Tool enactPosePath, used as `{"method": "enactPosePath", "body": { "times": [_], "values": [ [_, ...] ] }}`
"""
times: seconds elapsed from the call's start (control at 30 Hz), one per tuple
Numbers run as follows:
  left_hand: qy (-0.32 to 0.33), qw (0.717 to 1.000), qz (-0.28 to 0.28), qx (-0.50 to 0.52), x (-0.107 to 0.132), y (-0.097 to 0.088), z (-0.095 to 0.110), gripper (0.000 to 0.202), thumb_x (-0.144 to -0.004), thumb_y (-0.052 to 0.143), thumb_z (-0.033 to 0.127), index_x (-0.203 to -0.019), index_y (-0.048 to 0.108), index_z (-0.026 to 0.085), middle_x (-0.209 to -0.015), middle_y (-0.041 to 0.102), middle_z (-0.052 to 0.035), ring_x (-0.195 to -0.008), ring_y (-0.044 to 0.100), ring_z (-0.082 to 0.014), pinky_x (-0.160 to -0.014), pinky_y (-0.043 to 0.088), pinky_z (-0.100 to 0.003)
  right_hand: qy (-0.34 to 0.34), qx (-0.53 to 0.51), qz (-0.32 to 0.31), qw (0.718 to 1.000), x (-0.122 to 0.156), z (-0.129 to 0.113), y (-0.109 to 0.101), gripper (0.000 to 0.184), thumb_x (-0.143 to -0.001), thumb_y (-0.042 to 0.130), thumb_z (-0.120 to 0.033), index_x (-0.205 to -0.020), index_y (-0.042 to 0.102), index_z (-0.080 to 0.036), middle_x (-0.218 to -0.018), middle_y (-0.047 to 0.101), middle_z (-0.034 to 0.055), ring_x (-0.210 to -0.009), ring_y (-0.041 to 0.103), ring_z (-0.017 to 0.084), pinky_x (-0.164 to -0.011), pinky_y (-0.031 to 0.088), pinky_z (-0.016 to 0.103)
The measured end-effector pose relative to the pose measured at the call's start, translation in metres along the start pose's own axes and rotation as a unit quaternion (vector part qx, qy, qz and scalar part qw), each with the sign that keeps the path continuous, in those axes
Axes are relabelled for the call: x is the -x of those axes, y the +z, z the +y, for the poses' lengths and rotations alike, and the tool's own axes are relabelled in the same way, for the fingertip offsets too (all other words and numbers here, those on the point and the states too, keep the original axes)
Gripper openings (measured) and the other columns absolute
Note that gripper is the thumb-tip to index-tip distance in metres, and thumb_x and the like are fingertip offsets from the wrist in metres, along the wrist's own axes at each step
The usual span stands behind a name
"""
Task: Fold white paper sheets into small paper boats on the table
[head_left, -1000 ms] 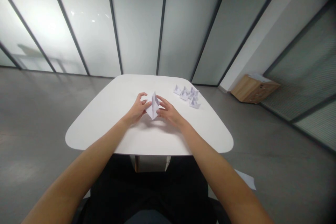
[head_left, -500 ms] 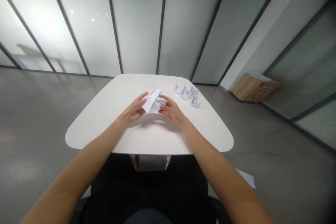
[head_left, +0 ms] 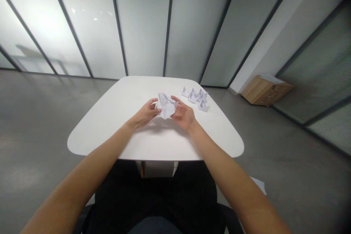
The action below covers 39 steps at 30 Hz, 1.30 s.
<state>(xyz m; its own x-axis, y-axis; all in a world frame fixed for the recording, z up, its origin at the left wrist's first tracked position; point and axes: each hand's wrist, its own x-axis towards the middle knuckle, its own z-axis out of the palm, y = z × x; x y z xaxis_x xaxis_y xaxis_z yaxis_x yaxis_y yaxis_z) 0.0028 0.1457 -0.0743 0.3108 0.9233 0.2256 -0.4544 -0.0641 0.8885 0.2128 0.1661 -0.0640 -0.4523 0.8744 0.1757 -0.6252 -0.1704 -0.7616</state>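
Both forearms are extended across a white desk [head_left: 109, 131], with the left hand [head_left: 145, 114] and right hand [head_left: 183, 115] turned inward. One folded sheet of white paper [head_left: 166, 105] is held narrowly between the fingers [head_left: 155, 103] of both hands above the desk. Four or five small paper boats [head_left: 196, 97] are grouped just beyond the right hand; their exact count cannot be told.

- Office-type room, bare and modern
- Frosted glass partitions [head_left: 142, 25] in dark metal frames, straight ahead of the right hand [head_left: 183, 115]
- Rounded white table [head_left: 109, 131] directly under the hand
- Low wooden drawer cabinet [head_left: 264, 93] well off to its right
- Smooth grey floor [head_left: 41, 117] around the table
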Motion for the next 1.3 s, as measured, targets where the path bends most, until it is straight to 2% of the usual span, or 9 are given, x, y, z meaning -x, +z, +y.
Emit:
{"method": "enactPosePath", "body": {
  "times": [0.17, 0.3, 0.47, 0.63, 0.8, 0.87, 1.0, 1.2, 1.3],
  "values": [
    [0.023, 0.998, 0.013, -0.053, 0.000, 0.009, -0.005, 0.052, -0.073, 0.087, 0.022, -0.121, 0.069, 0.018, -0.122, 0.071, -0.0117, -0.115, 0.066, -0.0270, -0.097, 0.052, -0.037, 0.036, 0.011, -0.006, 0.999, 0.003, 0.001, 0.005, 0.049, -0.079, 0.074, -0.029, -0.127, 0.062, -0.031, -0.117, 0.071, 0.0010, -0.088, 0.066, 0.017, -0.074, 0.059, 0.030],
    [0.032, 0.996, 0.010, -0.079, 0.001, 0.009, -0.004, 0.055, -0.073, 0.086, 0.020, -0.125, 0.068, 0.022, -0.123, 0.071, -0.0097, -0.124, 0.061, -0.0284, -0.103, 0.051, -0.041, 0.036, 0.061, 0.030, 0.997, 0.002, 0.006, 0.009, 0.048, -0.081, 0.076, -0.037, -0.127, 0.063, -0.034, -0.117, 0.070, 0.0000, -0.090, 0.067, 0.018, -0.075, 0.060, 0.032],
    [0.046, 0.985, 0.023, -0.168, 0.000, -0.002, -0.003, 0.065, -0.068, 0.088, 0.019, -0.129, 0.066, 0.023, -0.139, 0.062, -0.0116, -0.134, 0.054, -0.0315, -0.113, 0.043, -0.047, 0.020, 0.105, 0.072, 0.992, -0.002, 0.010, 0.006, 0.063, -0.075, 0.079, -0.023, -0.133, 0.059, -0.034, -0.109, 0.071, -0.0013, -0.091, 0.069, 0.017, -0.077, 0.060, 0.030],
    [0.076, 0.974, -0.032, -0.212, 0.006, -0.004, 0.007, 0.094, -0.067, 0.090, 0.025, -0.150, 0.048, 0.033, -0.163, 0.036, -0.0112, -0.153, 0.029, -0.0333, -0.121, 0.030, -0.052, 0.014, 0.104, 0.100, 0.989, -0.005, 0.012, 0.001, 0.068, -0.071, 0.082, -0.021, -0.134, 0.057, -0.031, -0.105, 0.073, -0.0013, -0.084, 0.069, 0.015, -0.074, 0.059, 0.027],
    [0.080, 0.974, -0.031, -0.210, 0.007, 0.002, 0.009, 0.087, -0.069, 0.090, 0.033, -0.147, 0.051, 0.032, -0.164, 0.033, -0.0115, -0.154, 0.025, -0.0340, -0.120, 0.031, -0.050, 0.029, 0.100, 0.071, 0.992, -0.003, 0.013, 0.004, 0.073, -0.070, 0.085, -0.020, -0.135, 0.054, -0.028, -0.104, 0.073, 0.0001, -0.086, 0.070, 0.016, -0.075, 0.060, 0.029],
    [0.084, 0.975, -0.016, -0.205, 0.007, 0.002, 0.008, 0.081, -0.071, 0.089, 0.033, -0.144, 0.053, 0.032, -0.160, 0.038, -0.0117, -0.153, 0.028, -0.0325, -0.119, 0.032, -0.049, 0.033, 0.095, 0.065, 0.993, -0.002, 0.012, 0.005, 0.072, -0.070, 0.085, -0.020, -0.135, 0.054, -0.028, -0.107, 0.073, 0.0010, -0.088, 0.071, 0.017, -0.076, 0.060, 0.029],
    [0.086, 0.984, -0.013, -0.158, 0.006, 0.002, 0.007, 0.074, -0.072, 0.088, 0.039, -0.138, 0.056, 0.027, -0.147, 0.052, -0.0127, -0.142, 0.045, -0.0306, -0.115, 0.038, -0.043, 0.029, 0.087, 0.075, 0.993, -0.002, 0.012, 0.005, 0.068, -0.070, 0.084, -0.017, -0.131, 0.056, -0.028, -0.107, 0.073, 0.0006, -0.086, 0.070, 0.016, -0.074, 0.061, 0.028],
    [0.096, 0.986, 0.010, -0.134, 0.004, 0.003, 0.002, 0.068, -0.074, 0.088, 0.038, -0.132, 0.055, 0.024, -0.144, 0.056, -0.0120, -0.127, 0.057, -0.0261, -0.103, 0.048, -0.035, 0.020, 0.068, 0.061, 0.996, -0.001, 0.009, 0.006, 0.063, -0.069, 0.085, -0.020, -0.126, 0.060, -0.029, -0.105, 0.072, -0.0017, -0.084, 0.068, 0.015, -0.072, 0.059, 0.027],
    [0.084, 0.981, 0.047, -0.167, 0.001, 0.001, -0.002, 0.067, -0.074, 0.087, 0.041, -0.130, 0.058, 0.020, -0.123, 0.068, -0.0106, -0.108, 0.066, -0.0219, -0.091, 0.051, -0.030, 0.013, 0.064, 0.056, 0.996, 0.001, 0.005, 0.008, 0.057, -0.071, 0.083, -0.026, -0.124, 0.062, -0.031, -0.103, 0.071, -0.0028, -0.088, 0.068, 0.015, -0.075, 0.059, 0.028]
  ]
}}
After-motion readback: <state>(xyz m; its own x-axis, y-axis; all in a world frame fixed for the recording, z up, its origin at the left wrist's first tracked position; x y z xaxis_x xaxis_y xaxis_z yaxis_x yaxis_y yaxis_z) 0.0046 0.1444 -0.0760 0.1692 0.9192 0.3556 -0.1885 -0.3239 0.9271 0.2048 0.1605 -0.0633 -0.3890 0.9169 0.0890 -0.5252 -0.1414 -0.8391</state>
